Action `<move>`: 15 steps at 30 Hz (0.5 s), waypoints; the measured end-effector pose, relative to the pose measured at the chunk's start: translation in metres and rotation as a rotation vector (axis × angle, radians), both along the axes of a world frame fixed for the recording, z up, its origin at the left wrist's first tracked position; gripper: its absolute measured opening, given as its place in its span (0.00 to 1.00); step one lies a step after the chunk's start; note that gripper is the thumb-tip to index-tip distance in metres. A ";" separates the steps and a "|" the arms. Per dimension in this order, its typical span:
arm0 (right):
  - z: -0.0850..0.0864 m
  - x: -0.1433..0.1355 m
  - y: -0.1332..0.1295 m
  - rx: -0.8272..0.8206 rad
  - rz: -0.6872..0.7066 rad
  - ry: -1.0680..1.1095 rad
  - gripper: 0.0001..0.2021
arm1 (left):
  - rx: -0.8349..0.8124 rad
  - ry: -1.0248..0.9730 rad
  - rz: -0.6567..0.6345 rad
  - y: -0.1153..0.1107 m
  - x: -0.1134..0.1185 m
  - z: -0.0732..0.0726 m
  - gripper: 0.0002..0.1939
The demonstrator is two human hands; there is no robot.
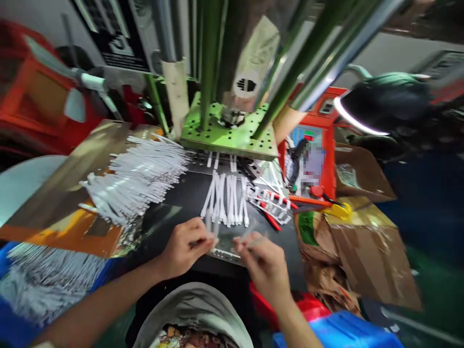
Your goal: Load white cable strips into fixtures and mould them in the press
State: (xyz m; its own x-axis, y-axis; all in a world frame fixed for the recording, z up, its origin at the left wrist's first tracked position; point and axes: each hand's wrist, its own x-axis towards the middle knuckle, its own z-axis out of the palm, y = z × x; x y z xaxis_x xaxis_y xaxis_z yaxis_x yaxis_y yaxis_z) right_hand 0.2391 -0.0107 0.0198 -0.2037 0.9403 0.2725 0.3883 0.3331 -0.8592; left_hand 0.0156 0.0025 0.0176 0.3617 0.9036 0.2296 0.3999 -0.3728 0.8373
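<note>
Near the front edge of the dark press bed (165, 212), my left hand (188, 244) pinches one or two upright white strips (209, 220). To its right, my right hand (263, 261) is closed at the fingertips on a blurred, pale strip (248, 236). A row of white strips (229, 198) lies just beyond both hands. Farther back, more strip ends (213, 159) stick out below the green perforated plate (232, 137). Red-handled pliers (270, 216) rest to the right of the row, beside a looped white piece (277, 208).
A large pile of white strips (139, 176) lies on cardboard (65, 188) at the left. A blue bin (14, 314) of strips is lower left. Cardboard boxes (369, 256) and a lit lamp (384, 104) are at the right, with a blue container (344, 331) lower right.
</note>
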 end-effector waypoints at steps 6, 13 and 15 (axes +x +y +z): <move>-0.009 -0.004 0.100 -0.265 0.037 -0.566 0.17 | -0.150 0.383 0.095 0.067 0.003 0.006 0.14; 0.016 -0.063 0.132 0.190 0.257 -0.855 0.06 | 0.282 0.845 0.251 0.090 -0.116 0.025 0.12; 0.027 -0.100 0.148 0.164 0.357 -0.849 0.07 | 0.362 0.888 0.210 0.097 -0.143 0.022 0.10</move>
